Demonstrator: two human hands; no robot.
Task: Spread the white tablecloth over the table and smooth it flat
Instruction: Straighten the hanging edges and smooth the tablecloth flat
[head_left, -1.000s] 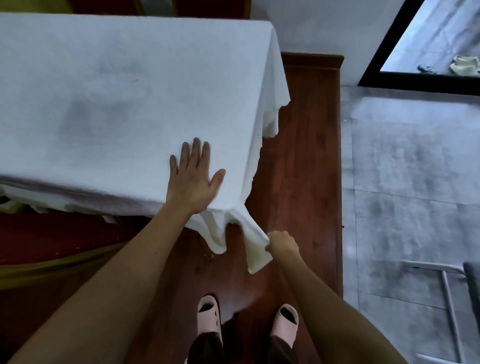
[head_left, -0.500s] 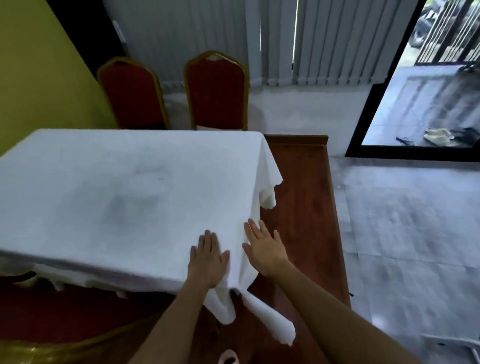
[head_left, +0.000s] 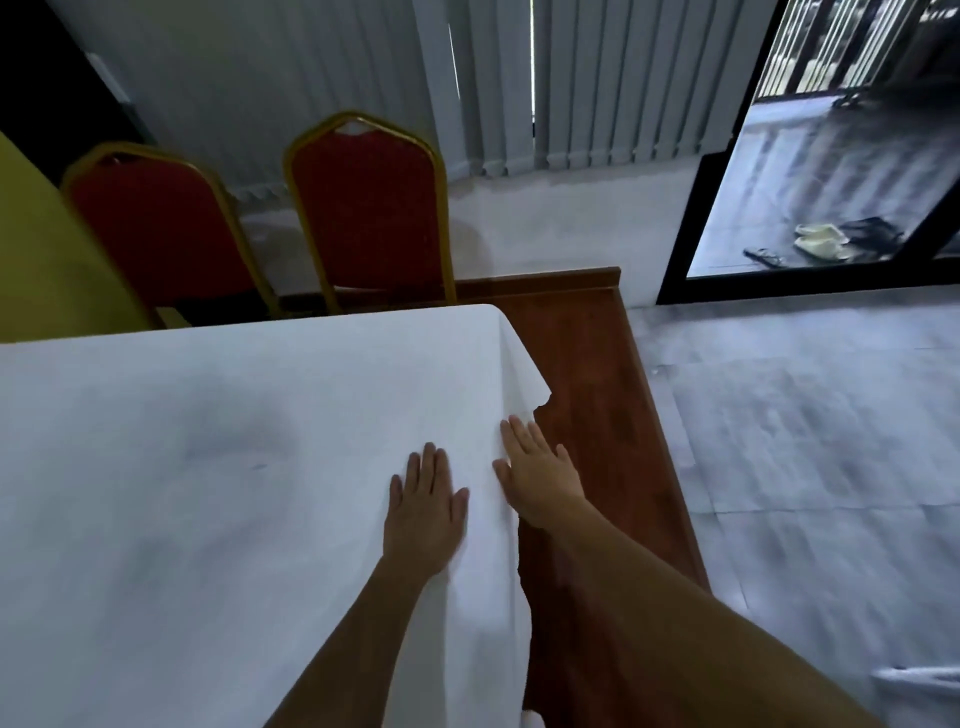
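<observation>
Head view, looking down along both forearms: the plain white fabric tablecloth already lies across the table, covering the whole top that shows, with its right edge hanging over the side above the reddish-brown wooden floor platform. The left hand lies flat on the cloth near the right edge, palm down, fingers spread wide, holding nothing. The right hand is open too, fingers together, pressed against the cloth just where it folds over the edge; it grips nothing. To my eye the spreading is done and this is the smoothing step, working along the right side. Faint grey shadowing shows towards the middle; whether it is creases I cannot tell. Next, both palms would want to slide outward with light, even pressure, without dragging the overhang askew. Two red padded chairs with gold frames stand at the far side.
</observation>
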